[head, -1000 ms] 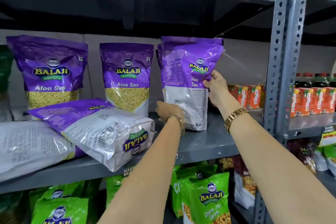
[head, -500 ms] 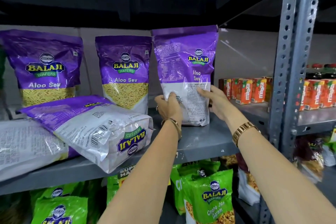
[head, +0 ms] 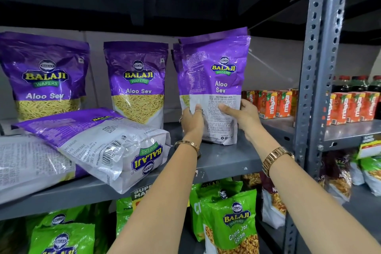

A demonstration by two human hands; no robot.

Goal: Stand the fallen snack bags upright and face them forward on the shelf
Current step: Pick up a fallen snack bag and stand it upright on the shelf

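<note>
Grey metal shelving fills the view, and on the middle shelf (head: pixel 226 159) I work with both hands on one purple Aloo Sev bag (head: pixel 212 80). My left hand (head: pixel 192 122) closes on its lower left edge and my right hand (head: pixel 244 115) closes on its lower right edge, thumb on the printed panel. I hold it low like this, I think, because the base must sit flat before the bag can stand alone. It stands upright at the right end of the shelf, but its back side with the small text looks toward me, so it is not yet faced forward. Two standing bags (head: pixel 138 82) to the left already show their fronts. One fallen bag (head: pixel 99 142) lies flat near the shelf edge, logo upside down, partly over a second fallen bag (head: pixel 26 163) that the left border cuts off. Behind the held bag I see a purple edge, maybe another bag; I cannot tell. Whether the base touches the shelf is hidden by my wrists.
</note>
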